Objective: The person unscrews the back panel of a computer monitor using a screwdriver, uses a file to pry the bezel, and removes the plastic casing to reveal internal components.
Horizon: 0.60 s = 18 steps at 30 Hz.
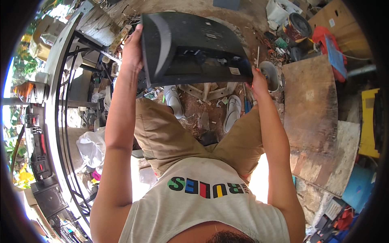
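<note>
A large black plastic shell (202,44), looking like the back of a flat screen, is held up in front of me over my knees. It has a curved grey band along its left side, a recessed lower middle and small pale labels. My left hand (133,50) grips its left edge, thumb up along the side. My right hand (259,83) is closed at its lower right corner. A thin pale rod (258,56) stands up just above the right hand; whether that hand also holds it I cannot tell. The fingers behind the shell are hidden.
A wooden board (310,121) lies to the right, near a paint-stained bucket (298,27) and a red-and-blue plastic item (334,54). A metal-framed table (60,81) runs along the left. Loose scraps litter the dirt floor around my sandals (232,114). A clear plastic bag (91,149) sits at left.
</note>
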Available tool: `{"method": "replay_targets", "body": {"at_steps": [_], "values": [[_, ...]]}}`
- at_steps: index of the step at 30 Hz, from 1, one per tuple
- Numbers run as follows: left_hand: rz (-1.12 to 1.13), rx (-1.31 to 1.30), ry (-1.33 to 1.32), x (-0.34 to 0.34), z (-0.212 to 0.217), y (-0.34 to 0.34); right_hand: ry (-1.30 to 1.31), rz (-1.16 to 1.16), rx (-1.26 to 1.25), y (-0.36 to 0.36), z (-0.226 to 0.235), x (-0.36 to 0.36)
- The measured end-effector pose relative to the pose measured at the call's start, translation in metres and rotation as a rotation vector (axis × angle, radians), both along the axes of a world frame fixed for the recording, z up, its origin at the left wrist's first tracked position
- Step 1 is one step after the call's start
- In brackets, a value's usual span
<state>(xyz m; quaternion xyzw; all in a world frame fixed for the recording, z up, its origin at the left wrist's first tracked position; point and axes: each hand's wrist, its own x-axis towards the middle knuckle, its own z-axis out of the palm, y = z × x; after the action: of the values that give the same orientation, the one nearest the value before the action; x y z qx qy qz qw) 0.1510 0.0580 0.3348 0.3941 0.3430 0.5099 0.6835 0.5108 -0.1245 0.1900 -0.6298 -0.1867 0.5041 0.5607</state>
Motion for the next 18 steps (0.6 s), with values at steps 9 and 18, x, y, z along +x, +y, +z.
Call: {"method": "replay_targets", "body": {"at_steps": [9, 18], "values": [[0.072, -0.12, 0.098, -0.004, 0.01, -0.001, -0.111, 0.053, 0.043, -0.001, 0.005, 0.002], [0.073, -0.114, 0.206, 0.008, 0.017, -0.014, -0.139, 0.009, 0.081, -0.001, 0.001, 0.009]]}}
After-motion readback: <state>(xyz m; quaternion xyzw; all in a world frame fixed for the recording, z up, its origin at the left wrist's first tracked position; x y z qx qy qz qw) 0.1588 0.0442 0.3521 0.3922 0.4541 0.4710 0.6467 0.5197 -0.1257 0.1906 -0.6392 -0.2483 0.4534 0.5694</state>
